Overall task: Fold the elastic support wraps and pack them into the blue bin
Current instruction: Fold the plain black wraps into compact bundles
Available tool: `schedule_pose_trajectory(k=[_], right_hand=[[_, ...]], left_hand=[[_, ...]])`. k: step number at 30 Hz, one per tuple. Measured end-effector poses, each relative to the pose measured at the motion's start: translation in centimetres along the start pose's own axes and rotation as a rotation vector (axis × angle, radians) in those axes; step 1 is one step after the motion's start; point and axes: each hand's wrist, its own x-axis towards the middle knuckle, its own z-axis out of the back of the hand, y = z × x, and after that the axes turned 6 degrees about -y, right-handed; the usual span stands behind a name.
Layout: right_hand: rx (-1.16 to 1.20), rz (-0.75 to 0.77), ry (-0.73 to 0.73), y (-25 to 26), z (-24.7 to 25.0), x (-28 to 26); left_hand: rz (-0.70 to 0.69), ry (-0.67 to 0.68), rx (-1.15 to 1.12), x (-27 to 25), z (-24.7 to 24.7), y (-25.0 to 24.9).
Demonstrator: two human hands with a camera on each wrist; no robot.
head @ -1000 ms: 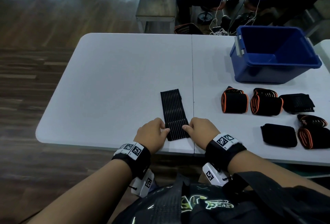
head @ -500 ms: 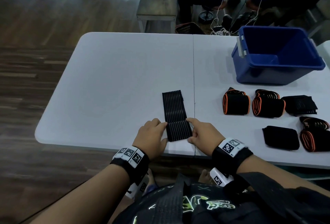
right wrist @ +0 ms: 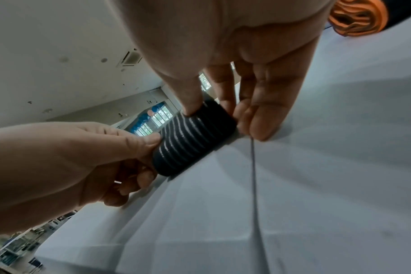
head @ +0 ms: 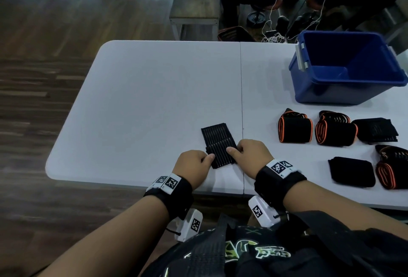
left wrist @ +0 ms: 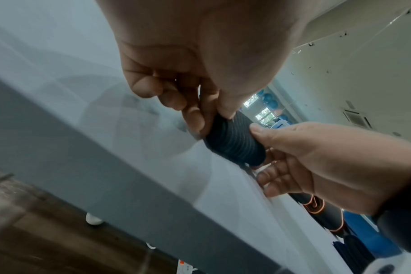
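Observation:
A black ribbed elastic wrap (head: pixel 218 142) lies near the front edge of the white table (head: pixel 154 100), its near end doubled over into a thick fold (left wrist: pixel 232 140) (right wrist: pixel 190 140). My left hand (head: pixel 194 164) pinches the fold's left side, thumb on top. My right hand (head: pixel 249 155) pinches its right side in the same way. The blue bin (head: pixel 344 71) stands at the far right, and I see nothing inside it. Several rolled or folded wraps, some edged in orange (head: pixel 294 127), lie in front of the bin.
The table's centre seam (head: pixel 241 100) runs just right of the wrap. A folded black wrap (head: pixel 352 172) and an orange-edged roll (head: pixel 393 171) sit at the near right. Beyond the table are a wooden bench (head: pixel 196 1) and seated people.
The wrap's flat length has shortened as both hands brought its near end over and away from me. The fold now sits farther from the table edge.

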Motion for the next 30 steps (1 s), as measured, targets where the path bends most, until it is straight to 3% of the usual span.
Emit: schedule_pose_trajectory(k=[9,15,18,25,30], right_hand=[[0.196,-0.155,-0.034,1.3,0.4,0.3],[0.705,-0.388,0.117,0.5,0.4,1.4],[0.799,-0.304,0.176,0.8,0.8,1.2],[0.694,0.016,0.154,2.1,1.1,0.2],[0.620,0.176,0.151,2.7,1.4,-0.9]], left_hand=[[0.103,-0.119,-0.051,0.4,0.5,-0.4],[0.110,-0.105,-0.053,0.4,0.6,0.0],[0.117,-0.111,-0.065,0.3,0.6,0.2],[0.112,-0.175,-0.156,-0.5,0.7,0.5],[0.028,-0.225,-0.230,-0.8,1.0,0.9]])
